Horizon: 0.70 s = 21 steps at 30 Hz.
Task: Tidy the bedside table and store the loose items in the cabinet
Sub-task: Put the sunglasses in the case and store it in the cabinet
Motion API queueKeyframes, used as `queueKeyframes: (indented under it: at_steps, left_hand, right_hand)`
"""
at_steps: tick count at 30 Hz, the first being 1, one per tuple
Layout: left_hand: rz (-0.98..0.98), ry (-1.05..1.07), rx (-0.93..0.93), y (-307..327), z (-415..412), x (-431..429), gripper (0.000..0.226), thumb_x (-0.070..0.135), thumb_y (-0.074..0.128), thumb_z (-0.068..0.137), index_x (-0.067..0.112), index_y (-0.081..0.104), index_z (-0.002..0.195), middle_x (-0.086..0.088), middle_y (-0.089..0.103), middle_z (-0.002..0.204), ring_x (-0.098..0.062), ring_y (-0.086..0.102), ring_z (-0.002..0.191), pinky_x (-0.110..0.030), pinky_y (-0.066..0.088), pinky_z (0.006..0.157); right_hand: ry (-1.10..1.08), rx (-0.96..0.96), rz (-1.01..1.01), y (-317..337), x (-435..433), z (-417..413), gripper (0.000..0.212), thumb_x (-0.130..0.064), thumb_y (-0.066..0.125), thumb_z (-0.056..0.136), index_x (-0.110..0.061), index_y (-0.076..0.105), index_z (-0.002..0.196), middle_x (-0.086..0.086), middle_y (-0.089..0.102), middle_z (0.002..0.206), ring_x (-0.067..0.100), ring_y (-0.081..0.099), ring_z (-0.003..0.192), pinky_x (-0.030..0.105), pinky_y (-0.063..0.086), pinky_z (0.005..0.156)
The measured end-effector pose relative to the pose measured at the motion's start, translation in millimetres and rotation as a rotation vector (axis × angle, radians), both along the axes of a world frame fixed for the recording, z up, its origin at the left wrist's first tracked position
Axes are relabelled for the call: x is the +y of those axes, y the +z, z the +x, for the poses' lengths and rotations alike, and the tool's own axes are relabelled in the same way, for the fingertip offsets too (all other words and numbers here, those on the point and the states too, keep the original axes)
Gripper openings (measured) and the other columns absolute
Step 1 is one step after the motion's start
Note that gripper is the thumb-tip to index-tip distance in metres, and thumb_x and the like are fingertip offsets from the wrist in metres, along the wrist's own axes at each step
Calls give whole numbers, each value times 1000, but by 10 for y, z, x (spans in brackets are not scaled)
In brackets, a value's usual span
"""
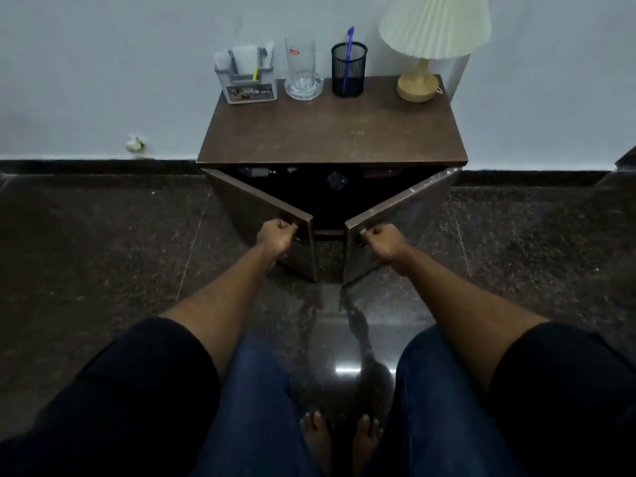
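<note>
A dark brown bedside table (330, 132) stands against the wall, with a cabinet beneath it. Both cabinet doors stand partly ajar. My left hand (277, 237) grips the handle of the left door (254, 215). My right hand (383, 242) grips the handle of the right door (409, 218). Inside the dark cabinet, a few small items (337, 180) lie on a shelf, too dim to identify. Along the back of the tabletop stand a grey organiser (246, 75) with papers, a clear glass (303, 68), a black mesh pen cup (348, 68) holding a blue pen, and a lamp (426, 46).
Dark polished stone floor (103, 253) surrounds the cabinet. A pale wall with a dark skirting runs behind it. My knees and bare feet (340, 438) are below, close to the doors' swing.
</note>
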<state>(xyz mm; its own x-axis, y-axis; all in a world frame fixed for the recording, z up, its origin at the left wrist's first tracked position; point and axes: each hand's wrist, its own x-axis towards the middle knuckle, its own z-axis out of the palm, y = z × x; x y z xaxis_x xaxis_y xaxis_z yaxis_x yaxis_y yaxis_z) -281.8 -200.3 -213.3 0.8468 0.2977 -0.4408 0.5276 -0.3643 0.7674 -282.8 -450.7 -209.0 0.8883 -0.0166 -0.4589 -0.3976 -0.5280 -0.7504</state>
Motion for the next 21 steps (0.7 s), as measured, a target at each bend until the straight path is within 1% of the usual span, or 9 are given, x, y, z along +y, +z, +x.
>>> queueKeyframes:
  at_steps: [2, 3, 6, 10, 13, 14, 16, 19, 21]
  left_hand:
    - [-59, 19, -24, -49, 80, -50, 26, 35, 61, 96, 21, 54, 75, -10, 64, 84, -24, 63, 73, -31, 52, 60]
    - [-93, 26, -32, -74, 124, -71, 25, 33, 60, 97, 21, 54, 76, -9, 65, 86, -23, 64, 75, -31, 53, 62]
    - [-191, 93, -39, -119, 261, -139, 19, 29, 61, 98, 19, 58, 82, -7, 66, 88, -16, 65, 71, -26, 54, 57]
    - [-292, 157, -72, -181, 483, -235, 17, 22, 62, 98, 16, 59, 82, -8, 67, 82, -12, 62, 63, -22, 54, 58]
    - [-329, 183, -67, -206, 645, -278, 14, 21, 62, 98, 12, 61, 86, -9, 67, 83, -13, 62, 65, -24, 56, 65]
    - [-334, 194, -66, -211, 694, -293, 14, 21, 63, 97, 11, 61, 88, -9, 68, 84, -13, 62, 64, -25, 56, 66]
    - [-335, 220, -67, -218, 805, -328, 13, 22, 64, 96, 10, 62, 90, -10, 68, 82, -14, 61, 62, -27, 57, 68]
    - [-333, 267, -70, -232, 954, -380, 18, 21, 66, 95, 11, 62, 81, -9, 67, 76, -15, 60, 59, -28, 57, 67]
    - [-327, 298, -74, -231, 1036, -419, 21, 21, 67, 94, 13, 61, 76, -8, 67, 75, -15, 60, 59, -27, 56, 65]
  right_hand:
    - [-33, -37, -4, -62, 82, 107, 42, -42, 60, 98, -2, 70, 85, 18, 71, 88, 40, 71, 84, 42, 58, 63]
    - [-53, -49, -12, -97, 120, 176, 41, -40, 62, 97, -5, 69, 77, 17, 71, 83, 40, 71, 85, 47, 60, 70]
    - [-105, -54, -24, -182, 231, 361, 46, -38, 65, 95, -13, 58, 58, 9, 65, 69, 39, 71, 85, 52, 59, 79]
    - [-124, -64, -26, -178, 366, 595, 44, -37, 63, 97, -12, 60, 60, 15, 71, 83, 35, 71, 90, 41, 57, 80]
    - [-148, -52, 17, -153, 421, 762, 39, -36, 60, 99, -5, 72, 79, 13, 69, 83, 30, 69, 86, 31, 47, 72]
    - [-158, -50, 24, -168, 436, 816, 39, -36, 60, 99, -4, 72, 81, 11, 69, 82, 29, 70, 85, 31, 48, 73]
    - [-181, -52, 30, -204, 484, 929, 39, -36, 60, 99, -8, 69, 72, 11, 69, 80, 31, 71, 83, 34, 54, 77]
    - [-234, -64, 45, -243, 557, 1069, 44, -36, 63, 97, -12, 61, 60, 12, 70, 79, 36, 72, 82, 46, 59, 84]
    - [-237, -76, 21, -249, 580, 1144, 46, -36, 63, 97, -12, 59, 58, 16, 73, 84, 37, 72, 86, 45, 58, 85]
